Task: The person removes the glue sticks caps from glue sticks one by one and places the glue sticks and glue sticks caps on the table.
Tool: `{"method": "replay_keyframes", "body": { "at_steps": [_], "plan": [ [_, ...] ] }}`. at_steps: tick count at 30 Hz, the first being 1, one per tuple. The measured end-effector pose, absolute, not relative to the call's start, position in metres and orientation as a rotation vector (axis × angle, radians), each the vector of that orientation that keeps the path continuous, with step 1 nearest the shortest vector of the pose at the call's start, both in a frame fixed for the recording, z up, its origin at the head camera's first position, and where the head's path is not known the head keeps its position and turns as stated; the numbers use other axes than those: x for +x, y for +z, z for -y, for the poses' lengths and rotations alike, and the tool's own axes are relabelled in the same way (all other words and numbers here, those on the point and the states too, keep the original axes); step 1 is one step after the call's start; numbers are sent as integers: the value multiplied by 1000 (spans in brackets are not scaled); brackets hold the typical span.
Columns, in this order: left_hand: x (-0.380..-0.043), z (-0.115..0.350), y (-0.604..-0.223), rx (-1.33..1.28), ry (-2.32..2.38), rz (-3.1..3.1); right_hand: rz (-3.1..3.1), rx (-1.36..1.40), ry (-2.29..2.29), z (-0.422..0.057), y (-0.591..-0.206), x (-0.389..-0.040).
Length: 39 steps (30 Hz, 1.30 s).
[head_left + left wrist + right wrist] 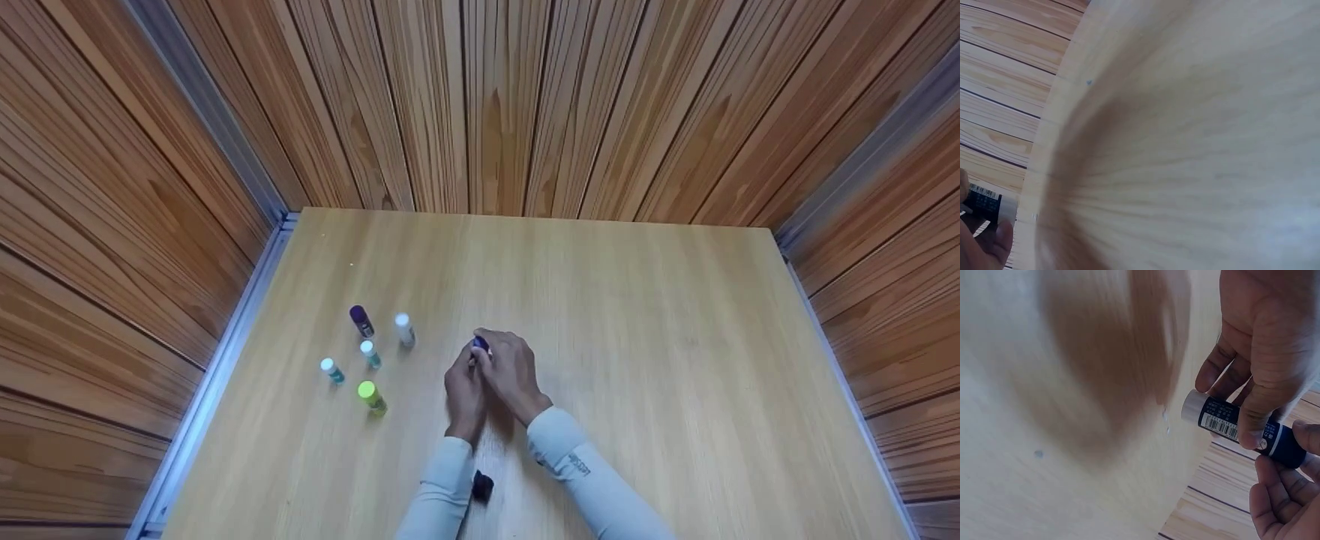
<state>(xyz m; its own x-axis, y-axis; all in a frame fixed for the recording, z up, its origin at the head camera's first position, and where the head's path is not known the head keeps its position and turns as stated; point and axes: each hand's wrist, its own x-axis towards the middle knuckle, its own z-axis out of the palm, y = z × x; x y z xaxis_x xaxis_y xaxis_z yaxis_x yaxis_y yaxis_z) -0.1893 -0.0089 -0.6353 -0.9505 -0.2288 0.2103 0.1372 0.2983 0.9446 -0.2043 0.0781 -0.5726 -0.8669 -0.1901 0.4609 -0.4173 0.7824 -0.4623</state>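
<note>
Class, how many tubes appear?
6. On the table, left side: purple tube, white tube, teal tube, second teal tube, lime tube; left hand and right hand hold navy tube.

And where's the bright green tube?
In the head view, the green tube is on the table, left of the left hand, closest to two small teal tubes.

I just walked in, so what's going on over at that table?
A person is holding a small dark blue tube with a white end, up in front of them over the table. Both the left hand and right hand grip it; whether they are twisting it, I can't tell. Standing upright to the left of the hands are five others: a purple tube, a white tube, two white-topped teal tubes and a lime-green tube.
</note>
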Motion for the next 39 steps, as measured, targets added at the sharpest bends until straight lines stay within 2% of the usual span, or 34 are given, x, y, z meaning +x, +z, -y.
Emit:
{"method": "replay_keyframes", "body": {
  "at_steps": [23,30,39],
  "plan": [
    [-210,5,-637,-211,-1742,2491,2577,453,752,-105,-580,-206],
    [-209,0,-636,-202,-1732,2420,2592,396,857,-105,-582,-205],
    [-210,-10,-631,-81,-1704,2360,2568,181,957,-106,-583,-205]
  ]
}}
